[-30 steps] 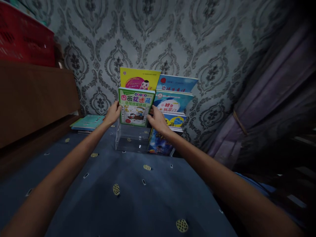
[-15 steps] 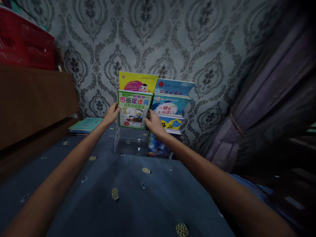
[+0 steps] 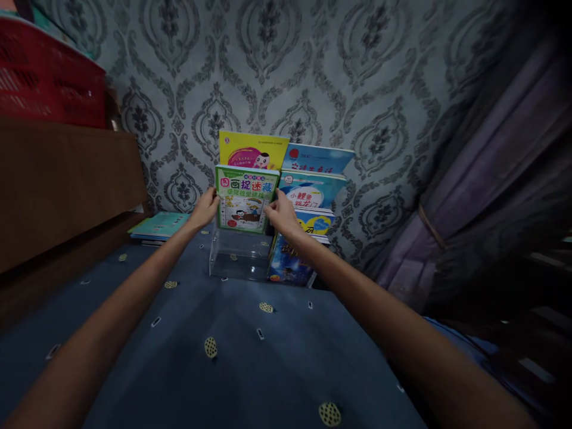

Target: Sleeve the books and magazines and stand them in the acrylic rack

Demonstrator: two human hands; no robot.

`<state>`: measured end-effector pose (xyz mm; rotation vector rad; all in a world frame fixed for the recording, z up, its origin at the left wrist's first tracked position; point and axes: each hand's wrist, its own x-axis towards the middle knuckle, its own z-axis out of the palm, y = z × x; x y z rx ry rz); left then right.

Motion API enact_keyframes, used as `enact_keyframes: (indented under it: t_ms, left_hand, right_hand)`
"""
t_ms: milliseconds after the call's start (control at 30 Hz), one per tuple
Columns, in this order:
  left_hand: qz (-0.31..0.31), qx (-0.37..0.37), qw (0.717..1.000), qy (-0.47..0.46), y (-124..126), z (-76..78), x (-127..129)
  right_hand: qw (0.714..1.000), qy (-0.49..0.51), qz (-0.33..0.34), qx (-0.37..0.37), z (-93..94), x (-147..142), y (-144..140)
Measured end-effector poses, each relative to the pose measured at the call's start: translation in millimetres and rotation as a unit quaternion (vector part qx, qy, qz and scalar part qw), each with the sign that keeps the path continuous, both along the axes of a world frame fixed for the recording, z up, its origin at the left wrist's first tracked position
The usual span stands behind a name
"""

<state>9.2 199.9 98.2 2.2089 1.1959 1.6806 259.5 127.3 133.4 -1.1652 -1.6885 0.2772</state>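
Note:
A green picture book [image 3: 245,199] stands nearly upright at the left column of a clear tiered book rack [image 3: 236,262]. My left hand [image 3: 206,208] grips its left edge, and my right hand [image 3: 281,213] is closed on its right edge. Behind it rises a yellow book [image 3: 252,149] with a pink oval on the cover. To its right are two blue books, the rear one [image 3: 319,158] and a nearer one [image 3: 308,189], then a blue-and-yellow book [image 3: 319,221]. A dark blue book [image 3: 290,262] fills the front right tier, partly behind my right forearm.
A stack of thin books [image 3: 161,225] lies left of the rack on the patterned blue cloth [image 3: 250,369]. A brown wooden cabinet [image 3: 67,185] bears a red plastic basket [image 3: 53,77]. Patterned wallpaper is behind; a tied purple curtain [image 3: 415,238] hangs at right.
The view has shifted slightly, so most things sit a little further right. Both hands keep hold of the green book, which stays at about the same place on the rack.

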Motion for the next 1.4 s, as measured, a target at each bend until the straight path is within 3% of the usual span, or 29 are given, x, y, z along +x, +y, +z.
enact_keyframes:
  t_ms: [200,367,1033,1400]
  left_hand:
    - [0.006,0.004,1.000,-0.002,-1,-0.6,2]
    - [0.014,0.002,1.000,0.001,-1,-0.5,4]
    - [0.034,-0.008,0.999,-0.016,1,-4.3,11]
    - [-0.026,0.021,0.999,-0.033,-8,8.8,14]
  right_hand:
    - [0.966,0.196,0.107,-0.129,12.6,-14,-18]
    - [0.937,0.277,0.137,-0.165,17.8,-21,-30]
    - [0.944,0.259,0.133,-0.153,13.7,-21,-34]
    - [0.943,0.252,0.122,-0.179,6.2,-20,-28]
